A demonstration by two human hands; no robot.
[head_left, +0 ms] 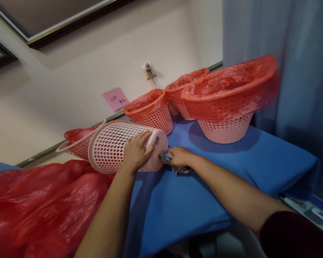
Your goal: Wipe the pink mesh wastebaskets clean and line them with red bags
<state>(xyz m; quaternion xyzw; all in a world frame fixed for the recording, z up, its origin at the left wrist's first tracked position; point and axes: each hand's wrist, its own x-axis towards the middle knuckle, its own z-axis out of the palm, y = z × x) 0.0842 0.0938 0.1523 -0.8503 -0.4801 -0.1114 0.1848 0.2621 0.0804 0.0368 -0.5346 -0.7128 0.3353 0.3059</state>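
Observation:
A pink perforated plastic basket (110,143) lies on its side, its solid base turned to the right. My left hand (136,150) rests over the basket's side near the base, fingers stretched across it and thumb apart, steadying contact from above. Bunched in my right hand (181,157) is a grey patterned cloth (167,157), pressed against the basket's base. Part of the cloth hangs below my fingers. A small dark label (157,140) shows on the base near my left thumb.
Red-lined baskets stand behind: one small (158,120), one farther back (184,107), one large (223,129) at right. A handled basket (80,148) is at left. Red plastic bags (51,208) heap on the left of the blue-covered table (177,208). A pink note (115,98) is on the wall.

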